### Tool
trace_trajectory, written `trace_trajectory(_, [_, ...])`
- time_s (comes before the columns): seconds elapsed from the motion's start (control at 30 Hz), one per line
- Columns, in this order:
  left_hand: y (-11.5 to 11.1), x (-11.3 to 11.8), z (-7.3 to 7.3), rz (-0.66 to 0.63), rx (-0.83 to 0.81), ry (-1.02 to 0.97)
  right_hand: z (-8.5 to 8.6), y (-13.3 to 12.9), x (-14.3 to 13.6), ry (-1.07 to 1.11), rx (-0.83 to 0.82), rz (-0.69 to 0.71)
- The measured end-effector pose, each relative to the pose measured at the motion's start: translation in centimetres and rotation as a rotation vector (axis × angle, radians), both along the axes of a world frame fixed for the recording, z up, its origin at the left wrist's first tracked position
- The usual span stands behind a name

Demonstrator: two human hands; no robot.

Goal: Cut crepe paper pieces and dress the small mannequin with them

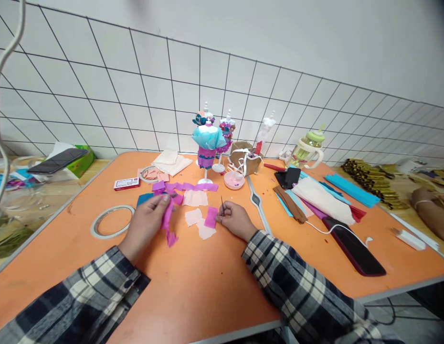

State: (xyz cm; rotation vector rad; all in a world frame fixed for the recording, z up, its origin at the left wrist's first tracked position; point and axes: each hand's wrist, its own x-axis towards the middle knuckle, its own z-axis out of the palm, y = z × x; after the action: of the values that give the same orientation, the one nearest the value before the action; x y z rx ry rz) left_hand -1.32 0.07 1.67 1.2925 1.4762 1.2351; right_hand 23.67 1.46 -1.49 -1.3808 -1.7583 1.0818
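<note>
My left hand is closed in a pinch on a crumpled magenta crepe paper strip, which hangs down above the table. My right hand is closed around a thin dark pointed tool whose tip sticks up; its exact kind is partly hidden by the fingers. Touching the right fingertips is a small magenta crepe paper rectangle, lying over pale pink paper pieces. Behind the hands runs a long purple crepe strip, in front of a small dress form in a turquoise and purple paper outfit.
A tape roll lies left, near a small red-and-white box. Behind are a pink dish, a brown paper bag and a green-lidded bottle. Folded crepe papers and a phone lie right. Another person's arm shows far right.
</note>
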Motion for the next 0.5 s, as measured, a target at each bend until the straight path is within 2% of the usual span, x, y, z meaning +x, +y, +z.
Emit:
trace_trajectory(0.1, [1.5,-2.1,0.0,0.155,0.058,-0.013,-0.2,1.3,0.5,-0.127,0.088,-0.028])
trace_trajectory(0.2, [1.9,-2.9,0.0,0.159,0.096,0.013,0.2,1.8,1.0,-0.210,0.142,-0.064])
trace_trajectory(0.27, [1.8,-2.7,-0.2,0.106,0.124,0.201,0.6,1.7,1.3,-0.284,0.182,-0.106])
trace_trajectory(0.33, [1.6,-2.2,-0.5,0.094,0.216,0.486,1.1,1.1,1.5,-0.360,0.252,-0.117])
trace_trajectory(0.4, [1.3,-1.7,-0.7,0.145,0.327,0.715,1.5,0.0,1.3,-0.406,0.333,0.017])
trace_trajectory(0.5, [0.9,-1.3,-0.6,0.167,0.416,0.801,1.5,-1.6,0.3,-0.460,0.412,0.431])
